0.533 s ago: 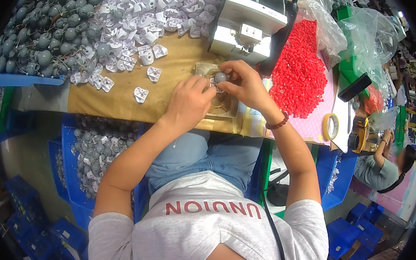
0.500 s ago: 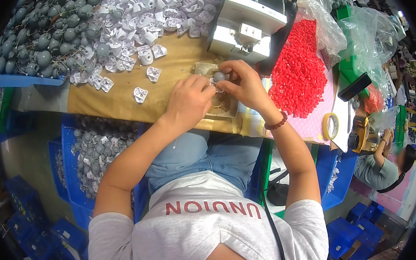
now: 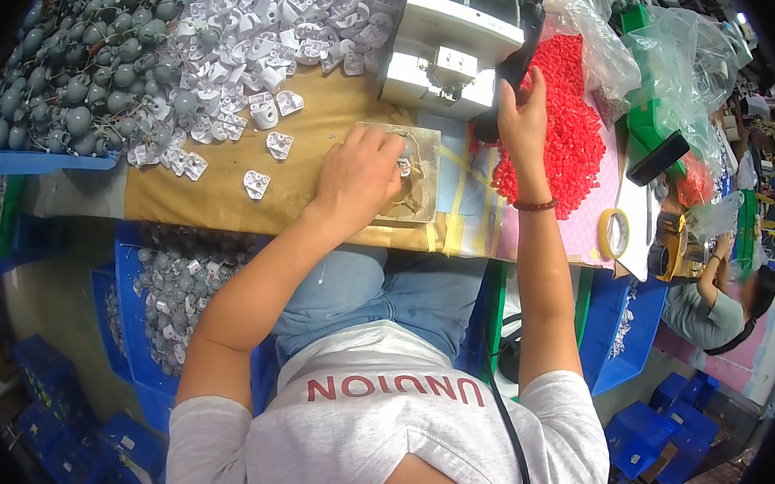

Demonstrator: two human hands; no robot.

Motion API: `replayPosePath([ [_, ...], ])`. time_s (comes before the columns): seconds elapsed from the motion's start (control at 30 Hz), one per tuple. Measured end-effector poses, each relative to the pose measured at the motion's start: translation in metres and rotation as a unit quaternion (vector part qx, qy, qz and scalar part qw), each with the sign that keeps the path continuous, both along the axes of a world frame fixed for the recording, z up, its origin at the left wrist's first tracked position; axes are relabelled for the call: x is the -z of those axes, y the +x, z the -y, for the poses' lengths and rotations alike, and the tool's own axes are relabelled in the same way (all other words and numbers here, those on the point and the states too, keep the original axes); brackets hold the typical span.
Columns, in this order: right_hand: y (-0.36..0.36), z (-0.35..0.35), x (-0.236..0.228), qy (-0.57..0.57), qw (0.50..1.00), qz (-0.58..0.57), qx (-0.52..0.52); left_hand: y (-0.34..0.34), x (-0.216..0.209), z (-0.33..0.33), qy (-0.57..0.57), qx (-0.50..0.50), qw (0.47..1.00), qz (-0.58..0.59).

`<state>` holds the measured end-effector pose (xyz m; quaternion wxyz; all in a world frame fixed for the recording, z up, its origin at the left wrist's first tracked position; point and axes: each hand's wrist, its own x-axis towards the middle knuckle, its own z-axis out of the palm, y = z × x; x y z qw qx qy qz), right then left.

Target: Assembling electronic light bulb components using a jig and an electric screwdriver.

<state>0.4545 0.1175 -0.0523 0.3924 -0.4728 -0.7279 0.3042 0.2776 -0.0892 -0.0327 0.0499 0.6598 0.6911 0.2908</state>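
Observation:
My left hand (image 3: 362,176) is closed at the small work plate (image 3: 428,180), a pale board with a worn brown middle. Its fingertips grip a small grey rounded part (image 3: 410,146) with a bit of white plastic showing beside it; the fingers cover most of it. My right hand (image 3: 524,127) is raised over the left side of the red plastic pieces (image 3: 566,137), thumb and fingers apart, with nothing visible between them. Just beyond its fingertips is a long black tool with a cord (image 3: 525,45), leaning beside the white machine (image 3: 457,32). Whether the fingers touch it I cannot tell.
Grey ball parts with wires (image 3: 88,83) are heaped at the far left, next to white plastic pieces (image 3: 297,22). A few white pieces (image 3: 256,184) lie loose on the brown cloth. Yellow tape (image 3: 614,233) sits at the right edge. A blue bin (image 3: 128,299) stands below.
My right hand has let go of the grey part and moved right toward the black tool, its fingers spreading. My left hand stays at the plate, holding the part.

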Motion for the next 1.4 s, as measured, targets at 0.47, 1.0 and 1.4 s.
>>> replayPosePath([
  [0.47,-0.045,0.036,-0.153,0.028,0.840,-0.478,-0.256,0.005,0.005,0.005,0.021,-0.028,0.999,0.039],
  [1.0,-0.091,0.039,-0.111,-0.078,0.931,-0.287,-0.211,0.005,0.008,0.005,0.012,-0.043,0.998,0.053],
  [1.4,-0.075,0.100,-0.088,-0.093,0.904,-0.335,-0.250,0.005,0.003,0.006,0.015,-0.036,0.997,0.062],
])
